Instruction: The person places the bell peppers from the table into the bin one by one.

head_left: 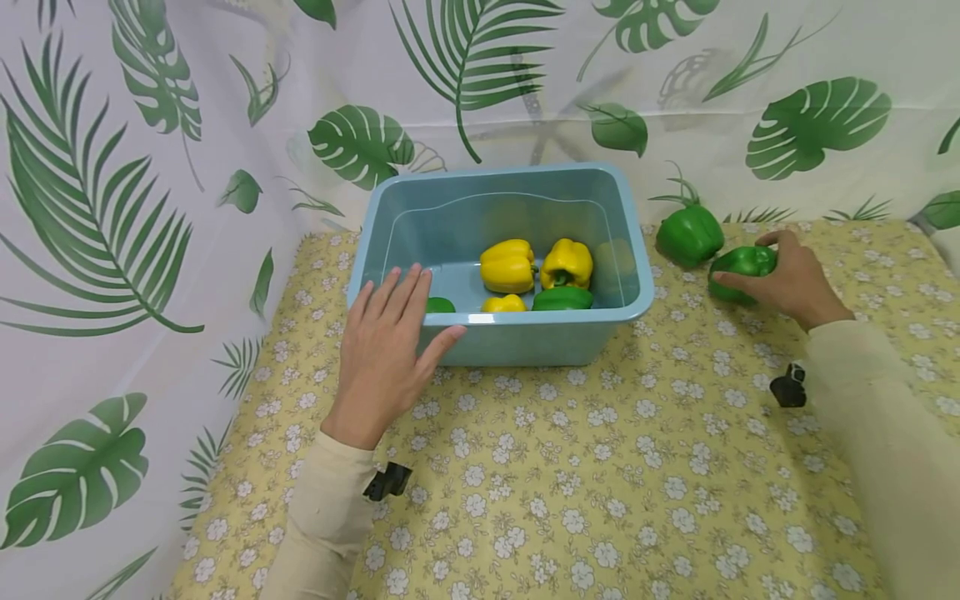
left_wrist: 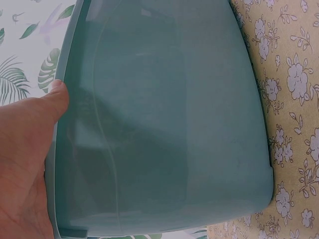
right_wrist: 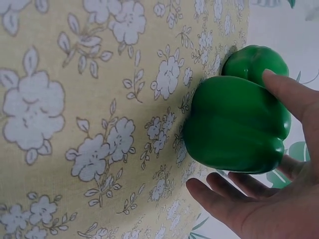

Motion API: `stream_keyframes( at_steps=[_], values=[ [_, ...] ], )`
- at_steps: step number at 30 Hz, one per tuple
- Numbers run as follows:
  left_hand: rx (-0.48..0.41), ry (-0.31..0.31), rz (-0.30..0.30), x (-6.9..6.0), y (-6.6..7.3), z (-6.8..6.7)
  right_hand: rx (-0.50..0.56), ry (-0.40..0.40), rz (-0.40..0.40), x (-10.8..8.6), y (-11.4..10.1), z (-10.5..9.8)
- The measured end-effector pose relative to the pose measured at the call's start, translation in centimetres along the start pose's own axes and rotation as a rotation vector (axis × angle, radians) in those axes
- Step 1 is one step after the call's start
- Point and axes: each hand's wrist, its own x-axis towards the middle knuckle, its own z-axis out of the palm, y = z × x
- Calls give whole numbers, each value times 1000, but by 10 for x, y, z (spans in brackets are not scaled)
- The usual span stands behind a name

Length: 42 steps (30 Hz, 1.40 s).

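A light blue plastic tub stands against the back wall. My left hand rests over its front left rim, fingers reaching inside and thumb along the front edge; the left wrist view shows the thumb on the rim beside the tub's wall. Inside lie yellow bell peppers and green ones, some partly hidden by the front wall. To the right of the tub, my right hand holds a green bell pepper between thumb and fingers. Another green bell pepper sits just behind it.
A yellow flowered cloth covers the table. White leaf-printed fabric hangs behind the tub and along the left side. Black camera mounts show at both wrists.
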Motion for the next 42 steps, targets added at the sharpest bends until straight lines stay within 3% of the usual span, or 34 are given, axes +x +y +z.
stream_keyframes(
  at_steps=[27, 42],
  values=[
    [-2, 34, 19, 1, 0, 1, -53, -113, -77, -3, -13, 11],
    [4, 39, 22, 0, -1, 2, -68, -147, -74, -4, -11, 13]
  ],
)
